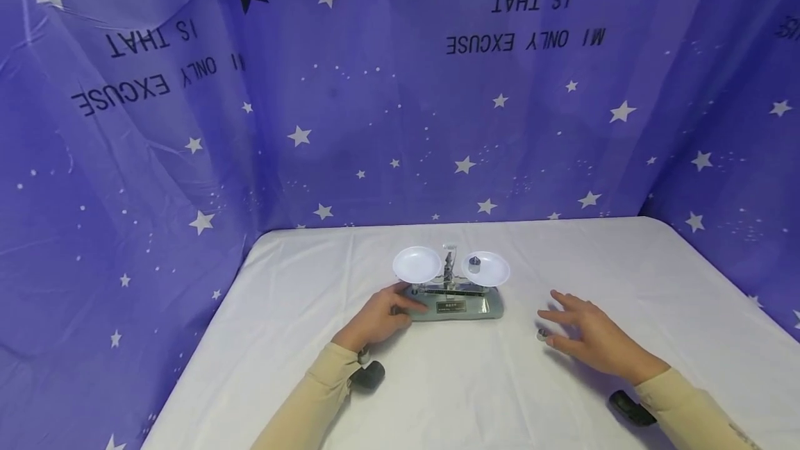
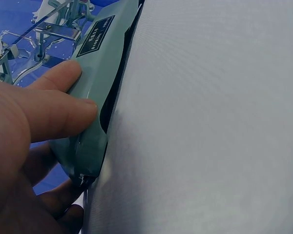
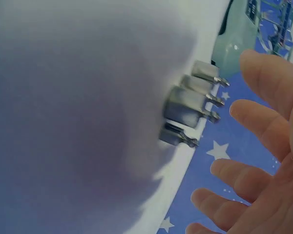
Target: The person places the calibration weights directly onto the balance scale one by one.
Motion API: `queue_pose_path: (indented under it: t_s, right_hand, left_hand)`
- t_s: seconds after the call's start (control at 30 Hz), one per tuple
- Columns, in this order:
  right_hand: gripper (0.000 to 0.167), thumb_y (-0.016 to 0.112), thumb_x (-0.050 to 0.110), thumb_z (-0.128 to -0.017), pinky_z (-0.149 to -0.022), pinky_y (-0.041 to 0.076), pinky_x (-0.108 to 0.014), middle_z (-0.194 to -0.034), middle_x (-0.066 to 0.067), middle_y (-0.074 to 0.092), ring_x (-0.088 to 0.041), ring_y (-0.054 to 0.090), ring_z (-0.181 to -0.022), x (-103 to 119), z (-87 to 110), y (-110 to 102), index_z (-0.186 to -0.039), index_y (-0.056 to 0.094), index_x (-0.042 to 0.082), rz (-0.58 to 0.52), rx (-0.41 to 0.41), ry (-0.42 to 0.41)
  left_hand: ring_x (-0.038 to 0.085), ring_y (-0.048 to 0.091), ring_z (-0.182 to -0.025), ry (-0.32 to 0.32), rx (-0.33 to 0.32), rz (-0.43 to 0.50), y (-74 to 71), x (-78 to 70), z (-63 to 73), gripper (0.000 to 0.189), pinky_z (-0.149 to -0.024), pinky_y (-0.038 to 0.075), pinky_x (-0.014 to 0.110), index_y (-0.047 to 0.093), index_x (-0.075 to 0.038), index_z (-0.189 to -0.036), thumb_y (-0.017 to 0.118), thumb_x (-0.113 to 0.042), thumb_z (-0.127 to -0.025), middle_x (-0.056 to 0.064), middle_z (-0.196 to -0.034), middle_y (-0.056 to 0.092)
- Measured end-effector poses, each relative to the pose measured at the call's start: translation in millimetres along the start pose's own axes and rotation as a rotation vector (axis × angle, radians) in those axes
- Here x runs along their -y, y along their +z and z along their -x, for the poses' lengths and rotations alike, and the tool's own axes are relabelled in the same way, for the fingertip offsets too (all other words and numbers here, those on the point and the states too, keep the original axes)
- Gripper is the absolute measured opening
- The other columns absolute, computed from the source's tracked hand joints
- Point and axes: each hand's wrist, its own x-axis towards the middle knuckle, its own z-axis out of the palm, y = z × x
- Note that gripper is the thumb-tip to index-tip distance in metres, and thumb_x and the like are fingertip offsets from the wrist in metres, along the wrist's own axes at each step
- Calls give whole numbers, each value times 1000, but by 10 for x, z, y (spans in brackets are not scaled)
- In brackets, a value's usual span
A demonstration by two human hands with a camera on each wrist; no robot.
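Note:
A pale green balance scale (image 1: 478, 309) with two white pans stands on the table. The left pan (image 1: 417, 264) holds nothing, while a silver metal weight (image 1: 475, 264) sits in the right pan (image 1: 498, 270). My left hand (image 1: 378, 318) grips the left end of the scale's base, thumb and index finger on its upper face, the other fingers round the far side of the end. To the right of the scale, my right hand (image 1: 590, 335) hovers with spread fingers over several silver knobbed weights (image 3: 184, 106) standing close together; the hand mostly hides them in the head view.
A white cloth (image 1: 469, 387) covers the table. Purple star-patterned curtains (image 1: 387, 103) stand behind it and at both sides. Dark wrist devices (image 1: 369, 375) are worn at both cuffs.

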Motion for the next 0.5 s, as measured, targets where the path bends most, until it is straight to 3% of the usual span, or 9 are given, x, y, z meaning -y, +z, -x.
queue_pose_path:
  t_s: [0.5]
  right_hand:
    - [35,81,23,-83,-96,40,-80,-138,-35,58,-62,53,-125,-11,-15,124,-115,78,9,37,28,11]
  left_hand:
    - [40,43,-147,16,-8,-24,21,12,9,37,-122,33,59,80,-9,-111,59,1,-82,20,-154,50]
